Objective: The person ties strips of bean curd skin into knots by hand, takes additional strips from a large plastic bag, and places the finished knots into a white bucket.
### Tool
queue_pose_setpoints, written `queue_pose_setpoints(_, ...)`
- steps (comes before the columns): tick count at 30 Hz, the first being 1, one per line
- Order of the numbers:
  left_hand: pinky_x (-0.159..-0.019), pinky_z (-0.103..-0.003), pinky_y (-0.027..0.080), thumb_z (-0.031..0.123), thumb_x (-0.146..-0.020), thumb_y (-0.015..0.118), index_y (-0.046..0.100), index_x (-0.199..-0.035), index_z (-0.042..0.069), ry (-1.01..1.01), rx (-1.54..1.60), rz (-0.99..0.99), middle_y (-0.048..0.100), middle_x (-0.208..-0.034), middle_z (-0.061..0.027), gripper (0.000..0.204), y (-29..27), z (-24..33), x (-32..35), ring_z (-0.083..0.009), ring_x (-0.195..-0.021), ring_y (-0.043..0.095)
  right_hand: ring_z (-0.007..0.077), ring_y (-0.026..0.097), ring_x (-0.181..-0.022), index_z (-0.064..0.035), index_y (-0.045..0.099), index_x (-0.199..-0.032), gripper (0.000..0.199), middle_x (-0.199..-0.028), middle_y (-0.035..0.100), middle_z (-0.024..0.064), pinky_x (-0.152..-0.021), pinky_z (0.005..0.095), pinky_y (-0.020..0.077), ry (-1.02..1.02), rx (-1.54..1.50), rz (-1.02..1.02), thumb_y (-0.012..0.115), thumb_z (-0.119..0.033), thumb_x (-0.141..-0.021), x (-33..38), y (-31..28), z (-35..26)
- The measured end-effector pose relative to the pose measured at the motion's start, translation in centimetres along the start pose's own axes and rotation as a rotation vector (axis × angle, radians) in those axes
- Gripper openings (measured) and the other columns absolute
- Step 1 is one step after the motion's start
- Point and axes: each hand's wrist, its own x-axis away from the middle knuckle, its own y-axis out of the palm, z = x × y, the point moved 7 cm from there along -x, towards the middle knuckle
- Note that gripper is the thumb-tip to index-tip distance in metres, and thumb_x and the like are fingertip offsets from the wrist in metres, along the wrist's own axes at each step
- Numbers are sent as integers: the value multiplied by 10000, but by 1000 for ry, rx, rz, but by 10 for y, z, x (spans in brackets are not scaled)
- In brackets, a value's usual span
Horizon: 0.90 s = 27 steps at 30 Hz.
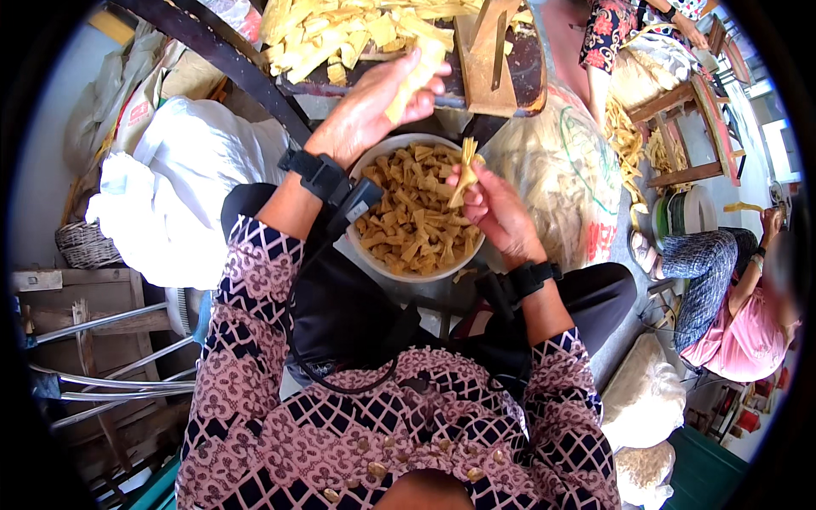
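My left hand point(380, 104) is raised at the edge of the dark table, a flat pale-yellow strip point(415, 83) lying across its palm and fingers. To the right and lower, my right hand point(501, 208) pinches a small yellow knot point(467, 174) with a fanned-out end, likely folded from such a strip. Beneath both hands stands a round white tub point(367, 249) between my knees. It is filled with many brownish-yellow knotted pieces point(416, 208). Past my left hand, loose yellow strips point(340, 34) are heaped on the tabletop.
A slotted wooden block point(489, 64) stands on the table's point(534, 81) right corner. Right of the tub is a large clear plastic sack point(552, 170); a white sack point(191, 187) bulges at left above metal tubes point(127, 387). Two other people point(739, 314) sit at right.
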Motion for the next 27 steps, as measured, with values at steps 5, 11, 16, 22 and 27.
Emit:
queue_pose_setpoints(5, -660, -191, 429, 262, -958, 426, 559, -1117, 24, 250, -222, 154, 586, -835, -25, 316, -24, 37, -9, -42, -643, 467, -2, 299, -462, 19, 562, -1030, 349, -808, 618, 45, -414, 129, 245, -43, 138, -22, 470, -305, -937, 8, 17, -12)
queue_pose_setpoints(11, -563, -234, 473, 214, -944, 453, 584, -1035, 41, 772, -458, 279, 622, -757, -55, 235, -31, 73, -21, -95, -610, 552, 10, 300, -441, 20, 572, -1014, 378, -777, 620, 43, -406, 148, 250, -57, 124, -24, 443, -328, -945, 13, 18, -15)
queue_pose_setpoints(16, -872, -412, 382, 175, -732, 662, 524, -1117, 6, 1124, -1434, 635, 518, -1064, -183, 442, 17, 119, 19, -367, -1002, 467, 11, 311, -445, 17, 590, -972, 388, -740, 617, 39, -420, 154, 248, -147, 243, -16, 459, -346, -938, 16, 21, -26)
queue_pose_setpoints(22, -725, -293, 453, 167, -744, 700, 584, -927, 61, 420, -947, -361, 580, -883, -49, 241, 71, -10, 26, -180, -827, 570, 17, 365, -475, -44, 629, -807, 312, -622, 577, -4, -433, 168, 274, -341, 523, 117, 559, -335, -892, 22, 21, -41)
queue_pose_setpoints(27, -650, -318, 445, 118, -695, 711, 540, -871, 50, 597, -1005, -329, 522, -794, -66, 255, 75, -21, 38, -209, -740, 551, 15, 380, -507, -57, 626, -780, 283, -615, 521, -47, -455, 165, 277, -330, 537, 84, 595, -323, -873, 21, 11, -34)
